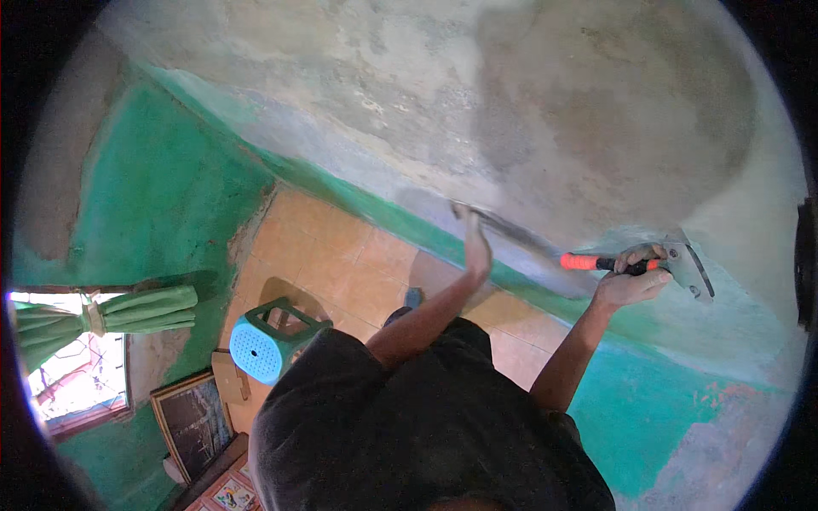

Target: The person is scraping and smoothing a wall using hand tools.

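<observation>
you work a patchy grey wall (400,94) at close quarters, both arms raised toward it above a tiled floor (311,226). your right hand (630,285) holds the scraper (684,266), its fingers wrapped around the orange-and-black handle (581,261) and its flat metal head pointing away to the right; whether that head touches the wall cannot be told. your left hand (479,249), blurred, is at the upper end of a dark bar (516,233) that slants along the wall down toward the scraper's handle. how tightly those fingers close, or whether they grip the bar at all, cannot be told. the step in hand looks like surface work on the wall, with 2 tools at the ready, below a broad, darker patch (622,111) that may be damp. the next move seems to call for a firm right-hand grip, the head laid flat to the surface, and the left hand kept clear of its edge. as for containers, 1 brown box (228,376) stands beside a picture frame (194,426) at lower left, its inside out of view and its contents unknown. a blue-topped stool (257,351) stands nearby on the floor.
</observation>
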`<control>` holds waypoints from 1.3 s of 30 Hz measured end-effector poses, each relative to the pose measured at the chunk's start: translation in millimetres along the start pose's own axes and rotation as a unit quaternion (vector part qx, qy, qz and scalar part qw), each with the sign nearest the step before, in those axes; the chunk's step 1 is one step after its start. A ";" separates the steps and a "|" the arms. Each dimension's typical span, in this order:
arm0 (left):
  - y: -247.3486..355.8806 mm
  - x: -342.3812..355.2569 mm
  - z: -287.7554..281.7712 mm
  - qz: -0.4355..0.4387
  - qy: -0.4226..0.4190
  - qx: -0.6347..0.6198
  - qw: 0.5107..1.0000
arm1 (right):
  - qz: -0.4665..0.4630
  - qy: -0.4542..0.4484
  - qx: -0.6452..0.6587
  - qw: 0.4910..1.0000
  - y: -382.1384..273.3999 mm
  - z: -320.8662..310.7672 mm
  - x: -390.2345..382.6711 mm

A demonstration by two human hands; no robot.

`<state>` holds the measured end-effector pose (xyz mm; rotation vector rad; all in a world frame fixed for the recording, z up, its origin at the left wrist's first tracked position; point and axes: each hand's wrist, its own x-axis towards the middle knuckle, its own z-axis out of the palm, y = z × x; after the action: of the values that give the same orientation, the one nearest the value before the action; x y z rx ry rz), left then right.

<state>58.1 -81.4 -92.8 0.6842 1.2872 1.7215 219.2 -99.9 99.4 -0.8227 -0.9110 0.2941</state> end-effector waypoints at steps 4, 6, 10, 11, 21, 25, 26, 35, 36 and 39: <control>3.1 -32.3 11.0 0.032 -0.100 0.041 0.994 | 0.014 -0.006 0.009 1.000 -6.2 3.8 -0.2; 14.0 -27.1 14.2 -0.004 -0.026 0.004 1.000 | 0.005 -0.018 0.013 1.000 -6.1 3.8 2.4; 24.6 -20.3 4.7 -0.040 0.005 0.010 0.999 | 0.019 -0.027 -0.010 0.999 -9.9 1.9 1.7; 18.6 -30.1 12.9 -0.015 -0.025 0.010 1.000 | 0.020 -0.029 -0.023 0.999 -11.6 1.1 3.1; 0.0 -32.2 25.8 0.035 0.004 0.018 0.999 | 0.022 -0.031 -0.029 0.999 -10.2 5.2 3.5; 9.2 -29.7 24.3 0.002 0.003 -0.028 1.000 | 0.016 -0.038 -0.033 0.999 -9.9 1.6 6.8; 12.3 -19.3 17.1 -0.019 0.009 -0.059 0.998 | 0.019 -0.043 -0.027 0.999 -8.8 1.4 6.2; 3.5 -13.3 15.2 -0.084 0.007 -0.093 0.992 | 0.023 -0.028 -0.043 0.998 -1.3 -4.2 3.7; 3.7 -8.4 10.3 -0.094 0.008 -0.113 0.989 | 0.025 -0.026 -0.037 0.999 -1.0 -4.2 3.1; 93.0 -13.1 38.4 -0.289 0.109 -0.055 0.950 | 0.023 -0.025 -0.029 0.999 11.8 -7.8 -2.5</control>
<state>67.2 -83.9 8.3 0.0290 1.3592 1.3858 225.2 -97.3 86.6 -0.8950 -0.9509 0.3308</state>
